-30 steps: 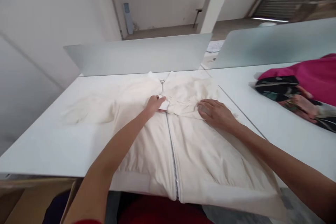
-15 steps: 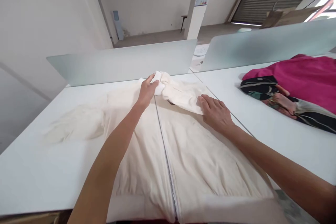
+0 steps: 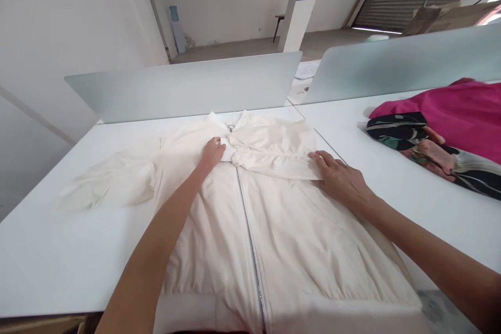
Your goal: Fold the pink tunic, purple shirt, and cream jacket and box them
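Cream fabric jacket point(image 3: 309, 235) with a silver metal front zip point(image 3: 252, 255) lay flat on the white tabletop point(image 3: 395, 182), its hem towards the person and its collar near the frosted, pale-green panel point(image 3: 188, 86) at the far edge. A round metal ring pull point(image 3: 231, 127) sat at the zip's top. One gathered cream sleeve point(image 3: 274, 143) lay folded across the upper front, its white fabric cuff point(image 3: 227, 152) reaching the zip line. Of the two hands, the left hand point(image 3: 213, 151) pinched that cuff, while the right hand point(image 3: 338, 175) rested at the sleeve's outer end, fingers extended; whether it gripped the cloth could not be told. The other cream sleeve point(image 3: 113, 180) stretched out to the left. Well apart on the right lay bright pink cloth point(image 3: 462, 115) beside black floral-patterned fabric point(image 3: 430, 154).
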Tool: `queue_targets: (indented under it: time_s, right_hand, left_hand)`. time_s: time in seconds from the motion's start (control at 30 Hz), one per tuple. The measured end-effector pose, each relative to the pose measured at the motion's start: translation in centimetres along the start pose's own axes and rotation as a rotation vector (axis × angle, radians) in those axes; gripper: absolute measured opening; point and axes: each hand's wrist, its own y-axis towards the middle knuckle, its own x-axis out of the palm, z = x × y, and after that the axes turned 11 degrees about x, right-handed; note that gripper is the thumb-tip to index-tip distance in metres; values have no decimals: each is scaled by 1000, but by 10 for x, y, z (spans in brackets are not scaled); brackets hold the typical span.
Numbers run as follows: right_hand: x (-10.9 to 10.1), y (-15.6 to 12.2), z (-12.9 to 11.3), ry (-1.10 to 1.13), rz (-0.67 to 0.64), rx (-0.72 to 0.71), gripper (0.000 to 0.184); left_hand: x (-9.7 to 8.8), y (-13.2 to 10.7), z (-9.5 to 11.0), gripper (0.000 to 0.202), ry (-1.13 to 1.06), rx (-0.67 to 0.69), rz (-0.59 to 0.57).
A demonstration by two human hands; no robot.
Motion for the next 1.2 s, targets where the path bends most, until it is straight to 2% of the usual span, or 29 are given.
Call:
queue_targets:
  time_s: [0.33,0.57,0.67,0.93,1.0,1.07,1.13,1.2]
  right_hand:
    - [4,-1,-2,-48,12,8,57]
    - [6,2,-1,-46,-59,22,63]
    - [4,2,-2,-44,-47,15,62]
    - [-1,-2,-1,77,-37,-1,62]
    - [2,-4,2,108,-40,9,62]
    - [9,-4,7,154,-43,21,61]
    - [17,-3,17,208,-28,17,63]
    - [21,-2,27,238,41,-36,66]
  left_hand:
    - [-1,-1,10,42,135,76,12]
    - [2,-9,11,39,245,75,-1]
    - [0,-9,15,41,270,92,4]
    - [1,-11,8,27,369,89,-33]
    - [-9,-12,8,26,379,75,-29]
    - [-31,-14,7,24,394,39,9]
    - [-68,-19,2,23,420,-14,81]
    - [-118,-32,-7,23,462,-74,176]
